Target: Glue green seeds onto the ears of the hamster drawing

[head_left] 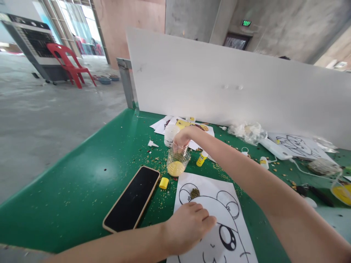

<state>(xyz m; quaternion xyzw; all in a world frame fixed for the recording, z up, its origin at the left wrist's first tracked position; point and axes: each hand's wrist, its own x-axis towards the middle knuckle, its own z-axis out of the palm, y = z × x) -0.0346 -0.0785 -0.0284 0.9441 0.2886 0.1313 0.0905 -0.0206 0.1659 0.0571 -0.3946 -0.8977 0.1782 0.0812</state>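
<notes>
My right hand (pixel 181 138) dips into the mouth of a clear plastic jar (pixel 178 159) with pale yellow grains at its bottom. The fingers show only faintly through the plastic, so their grip is unclear. My left hand (pixel 189 227) rests with curled fingers on a sheet of paper (pixel 230 197) with a big-eyed, round-eared cartoon animal in black outline. Whatever those fingers may hold is hidden. A small patch of greenish beans (pixel 195 193) lies by the drawing's left ear. Near the jar are a yellow glue bottle (pixel 202 158) and a yellow cap (pixel 163 183).
A phone (pixel 132 199) lies left of the paper on the green table (pixel 82 175), among scattered grains. Behind the jar are a white tub (pixel 170 134), a white nozzle (pixel 153 144) and decorated sheets (pixel 161 125). Crumpled plastic (pixel 248 132) and a white power strip (pixel 275 148) lie right. A white partition (pixel 233 84) borders the back.
</notes>
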